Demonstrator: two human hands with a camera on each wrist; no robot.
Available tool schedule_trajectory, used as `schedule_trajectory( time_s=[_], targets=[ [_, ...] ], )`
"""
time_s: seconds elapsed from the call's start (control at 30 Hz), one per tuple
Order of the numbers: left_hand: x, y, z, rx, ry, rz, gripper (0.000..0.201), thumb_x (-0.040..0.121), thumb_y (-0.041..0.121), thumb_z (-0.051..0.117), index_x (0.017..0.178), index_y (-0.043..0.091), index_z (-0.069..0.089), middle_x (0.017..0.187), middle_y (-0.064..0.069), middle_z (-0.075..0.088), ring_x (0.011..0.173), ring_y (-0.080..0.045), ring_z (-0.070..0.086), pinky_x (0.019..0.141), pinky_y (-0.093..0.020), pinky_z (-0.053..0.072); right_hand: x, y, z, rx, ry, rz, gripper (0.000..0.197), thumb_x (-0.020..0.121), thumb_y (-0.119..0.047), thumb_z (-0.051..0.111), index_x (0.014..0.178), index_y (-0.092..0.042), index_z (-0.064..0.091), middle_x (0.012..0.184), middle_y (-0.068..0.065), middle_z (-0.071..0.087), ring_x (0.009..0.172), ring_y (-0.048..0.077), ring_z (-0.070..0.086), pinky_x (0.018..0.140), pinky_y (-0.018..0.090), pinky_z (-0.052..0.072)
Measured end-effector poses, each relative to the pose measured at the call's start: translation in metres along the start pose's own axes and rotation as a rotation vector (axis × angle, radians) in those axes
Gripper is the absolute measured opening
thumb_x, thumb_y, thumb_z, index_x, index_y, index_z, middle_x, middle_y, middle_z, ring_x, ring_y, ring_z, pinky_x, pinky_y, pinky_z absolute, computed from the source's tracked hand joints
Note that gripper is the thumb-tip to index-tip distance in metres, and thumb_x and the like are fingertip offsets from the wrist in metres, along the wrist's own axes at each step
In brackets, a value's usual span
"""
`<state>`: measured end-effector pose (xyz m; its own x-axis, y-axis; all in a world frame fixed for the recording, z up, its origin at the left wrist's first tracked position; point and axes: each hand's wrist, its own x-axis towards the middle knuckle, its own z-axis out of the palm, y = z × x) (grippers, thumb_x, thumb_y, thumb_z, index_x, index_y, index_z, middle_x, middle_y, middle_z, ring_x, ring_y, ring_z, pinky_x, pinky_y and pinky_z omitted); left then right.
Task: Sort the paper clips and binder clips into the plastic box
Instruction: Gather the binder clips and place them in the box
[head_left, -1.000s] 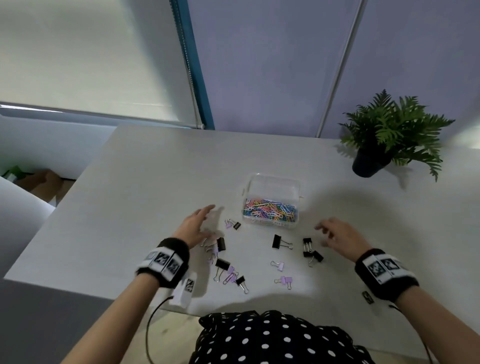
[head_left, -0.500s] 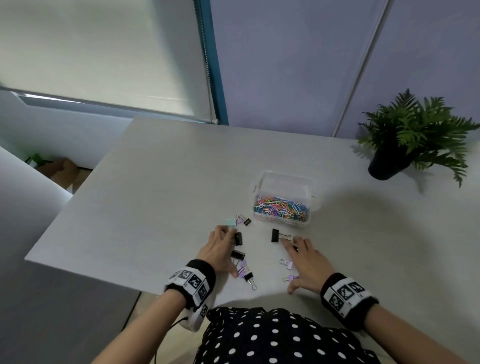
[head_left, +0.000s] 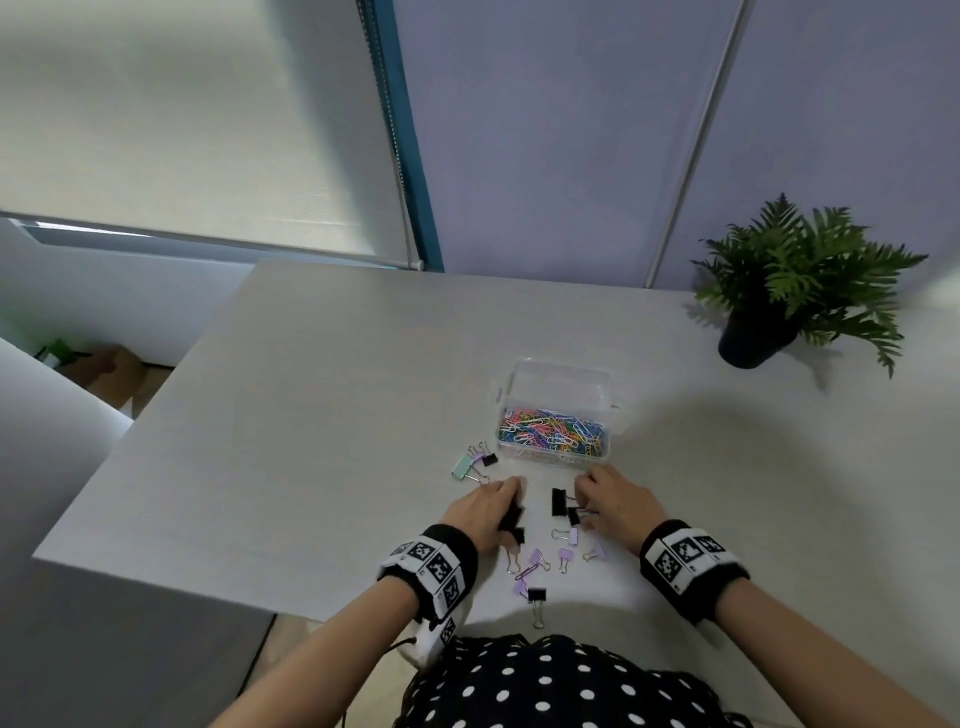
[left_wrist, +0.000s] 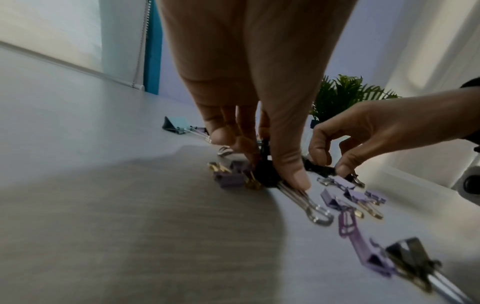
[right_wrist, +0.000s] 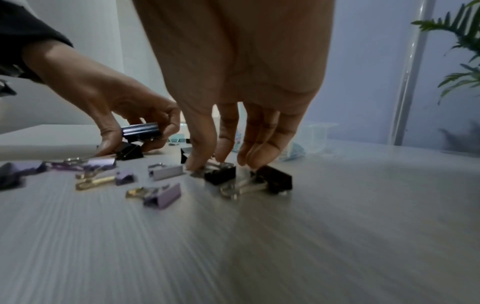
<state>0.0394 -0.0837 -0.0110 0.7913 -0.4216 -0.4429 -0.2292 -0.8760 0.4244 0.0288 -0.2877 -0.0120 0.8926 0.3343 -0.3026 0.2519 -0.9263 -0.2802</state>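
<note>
My left hand (head_left: 485, 512) pinches a black binder clip (right_wrist: 140, 129) just above the table (head_left: 311, 415), and my right hand (head_left: 613, 499) curls its fingertips (right_wrist: 200, 164) onto a small black clip (right_wrist: 219, 174). The plastic box (head_left: 558, 382), just beyond, holds coloured paper clips (head_left: 553, 431). My wristbands (head_left: 685, 558) show black-and-white square markers, no readable words.

Clear plastic box (head_left: 557, 410) on pale grey worktop (head_left: 322, 415), colourful paper clips (head_left: 551, 434) heaped in its near part. Left hand (head_left: 480, 514) just near-left of box, fingers curled over black binder clips (head_left: 511, 522). Right hand (head_left: 615, 501) just in front of box, fingers on black binder clip (head_left: 559, 501). Small lilac binder clips (head_left: 550, 558) scattered nearer than hands. Mint binder clip (head_left: 462, 466) left of box. Potted green fern (head_left: 789, 291) far right of box.
</note>
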Motion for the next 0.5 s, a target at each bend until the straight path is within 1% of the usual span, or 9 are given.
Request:
schedule_trajectory(
  time_s=[0.07, 0.1, 0.17, 0.2, 0.23, 0.27, 0.37, 0.43, 0.5],
  targets=[
    [-0.001, -0.001, -0.007, -0.038, 0.006, -0.036, 0.055, 0.075, 0.031, 0.073, 0.112, 0.008, 0.04, 0.115, -0.014, 0.059, 0.102, -0.031, 0.057, 0.083, -0.039, 0.047, 0.006, -0.004, -0.002, 0.009, 0.028, -0.031, 0.031, 0.083, -0.029, 0.061, 0.105, -0.013, 0.046, 0.118, 0.002, 0.046, 0.108, 0.016, 0.044, 0.068, 0.023, 0.036],
    [-0.002, -0.001, -0.011, -0.07, 0.025, -0.063, 0.055, 0.076, 0.035, 0.072, 0.113, 0.01, 0.041, 0.114, -0.014, 0.06, 0.101, -0.03, 0.058, 0.083, -0.038, 0.047, 0.009, -0.007, -0.002, 0.024, 0.045, -0.046, 0.035, 0.083, -0.03, 0.062, 0.109, -0.014, 0.045, 0.12, 0.0, 0.046, 0.11, 0.015, 0.044, 0.07, 0.023, 0.039],
    [-0.003, -0.002, -0.023, -0.153, 0.087, -0.099, 0.056, 0.076, 0.044, 0.068, 0.115, 0.012, 0.044, 0.113, -0.012, 0.062, 0.1, -0.028, 0.06, 0.084, -0.036, 0.049, 0.012, -0.014, 0.001, 0.051, 0.04, -0.061, 0.045, 0.083, -0.034, 0.061, 0.121, -0.018, 0.042, 0.126, 0.0, 0.045, 0.114, 0.016, 0.043, 0.082, 0.029, 0.047],
    [-0.002, -0.003, -0.029, -0.198, 0.119, -0.104, 0.056, 0.076, 0.048, 0.066, 0.115, 0.012, 0.047, 0.112, -0.011, 0.064, 0.098, -0.027, 0.061, 0.085, -0.035, 0.05, 0.014, -0.016, 0.003, 0.039, 0.017, -0.067, 0.049, 0.084, -0.036, 0.06, 0.125, -0.019, 0.04, 0.127, 0.001, 0.044, 0.115, 0.017, 0.042, 0.086, 0.032, 0.048],
    [0.001, -0.003, -0.036, -0.24, 0.141, -0.108, 0.055, 0.076, 0.05, 0.065, 0.114, 0.012, 0.05, 0.109, -0.01, 0.065, 0.096, -0.026, 0.063, 0.086, -0.035, 0.051, 0.015, -0.019, 0.005, 0.011, -0.01, -0.071, 0.051, 0.084, -0.037, 0.06, 0.126, -0.019, 0.039, 0.125, 0.003, 0.043, 0.113, 0.018, 0.042, 0.086, 0.033, 0.048],
    [0.005, -0.004, -0.043, -0.272, 0.157, -0.11, 0.053, 0.077, 0.05, 0.063, 0.112, 0.012, 0.052, 0.106, -0.01, 0.066, 0.091, -0.024, 0.064, 0.085, -0.034, 0.052, 0.015, -0.02, 0.007, -0.009, -0.034, -0.068, 0.048, 0.084, -0.036, 0.059, 0.124, -0.018, 0.04, 0.121, 0.005, 0.042, 0.11, 0.019, 0.041, 0.083, 0.034, 0.047],
    [0.023, -0.003, -0.063, -0.318, 0.186, -0.109, 0.044, 0.084, 0.049, 0.056, 0.105, 0.01, 0.059, 0.091, -0.011, 0.069, 0.072, -0.019, 0.062, 0.073, -0.029, 0.054, 0.015, -0.022, 0.01, 0.052, -0.042, -0.065, 0.035, 0.085, -0.029, 0.059, 0.112, -0.013, 0.042, 0.112, 0.007, 0.041, 0.096, 0.018, 0.038, 0.074, 0.036, 0.047],
    [0.038, 0.001, -0.076, -0.331, 0.216, -0.091, 0.042, 0.09, 0.046, 0.048, 0.097, 0.008, 0.063, 0.079, -0.008, 0.065, 0.063, -0.017, 0.057, 0.074, -0.031, 0.053, 0.015, -0.018, 0.01, 0.126, -0.032, -0.076, 0.028, 0.086, -0.027, 0.056, 0.107, -0.012, 0.044, 0.106, 0.006, 0.044, 0.087, 0.016, 0.038, 0.072, 0.035, 0.046],
    [0.058, 0.008, -0.09, -0.309, 0.25, -0.092, 0.043, 0.094, 0.042, 0.043, 0.09, 0.005, 0.064, 0.077, -0.008, 0.063, 0.064, -0.019, 0.056, 0.078, -0.033, 0.051, 0.016, -0.014, 0.006, 0.38, 0.013, -0.03, 0.016, 0.087, -0.02, 0.051, 0.099, -0.01, 0.049, 0.092, 0.003, 0.05, 0.078, 0.016, 0.045, 0.071, 0.035, 0.047]
  ],
)
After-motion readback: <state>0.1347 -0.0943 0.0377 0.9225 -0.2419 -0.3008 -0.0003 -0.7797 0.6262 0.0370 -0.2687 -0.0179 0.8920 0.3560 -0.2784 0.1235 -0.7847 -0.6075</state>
